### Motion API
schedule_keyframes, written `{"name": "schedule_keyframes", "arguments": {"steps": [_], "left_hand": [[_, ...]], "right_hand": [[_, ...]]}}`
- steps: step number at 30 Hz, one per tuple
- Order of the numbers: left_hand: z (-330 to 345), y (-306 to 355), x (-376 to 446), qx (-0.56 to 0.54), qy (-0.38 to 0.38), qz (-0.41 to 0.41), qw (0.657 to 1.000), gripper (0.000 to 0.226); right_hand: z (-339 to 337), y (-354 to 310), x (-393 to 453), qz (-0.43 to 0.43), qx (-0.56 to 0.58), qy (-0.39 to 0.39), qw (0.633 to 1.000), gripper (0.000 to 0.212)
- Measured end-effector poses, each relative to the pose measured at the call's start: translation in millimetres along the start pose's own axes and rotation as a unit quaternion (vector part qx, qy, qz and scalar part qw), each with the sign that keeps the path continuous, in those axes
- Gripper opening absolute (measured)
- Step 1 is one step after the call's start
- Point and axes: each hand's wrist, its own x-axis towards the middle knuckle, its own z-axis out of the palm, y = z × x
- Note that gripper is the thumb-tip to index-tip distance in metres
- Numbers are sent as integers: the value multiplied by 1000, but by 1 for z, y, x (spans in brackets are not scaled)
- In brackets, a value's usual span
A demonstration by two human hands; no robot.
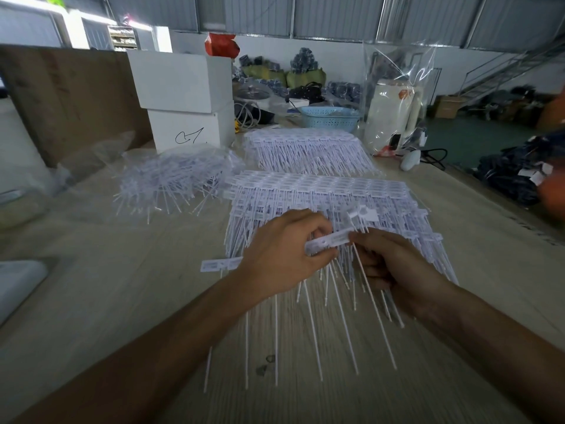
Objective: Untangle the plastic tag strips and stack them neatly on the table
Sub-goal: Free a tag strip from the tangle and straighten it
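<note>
A small bunch of plastic tag strips [327, 241] is being held just above the near stack [321, 194], header band level between both hands, the long white tails hanging toward the wooden table [137, 301]. For this step to go well, the headers should be kept flush and the tails allowed to fall free before anything is laid down; a gentle shake would likely be needed to part crossed tails, since pulling hard could snag them or drag the stack underneath askew.

The left hand [284, 258] is seen back-up, fingers curled round the left end of the band. The right hand [394, 270] is turned inward, thumb and fingertips pinched on the right end, the other fingers folded under among the tails. Both forearms come in from the bottom edge and converge.

A second tidy stack [308, 151] lies farther back, and the tangled heap [174, 179] waits to the left, so plenty appears to be left.
</note>
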Motion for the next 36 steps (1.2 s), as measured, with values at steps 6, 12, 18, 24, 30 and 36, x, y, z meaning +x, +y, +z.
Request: {"name": "schedule_keyframes", "arguments": {"steps": [6,12,18,24,30,36], "left_hand": [[2,2,-1,-15,3,13,1000,15],[-1,-4,2,-30,-46,31,998,25],[-4,-3,-3,31,-42,54,997,26],[-4,-8,-1,18,-69,70,995,20],[-4,-14,4,-107,-50,19,993,19],[2,-17,1,-130,-46,-4,990,18]], "right_hand": [[2,1,-1,-22,-67,6,998,26],[-4,0,3,-10,-18,36,999,24],[0,1,-1,-42,-49,-20,998,24],[2,1,-4,-111,-124,-42,985,38],[-1,2,-3,-189,-231,-28,954,34],[1,5,-2,-165,-153,-26,974,31]]}}
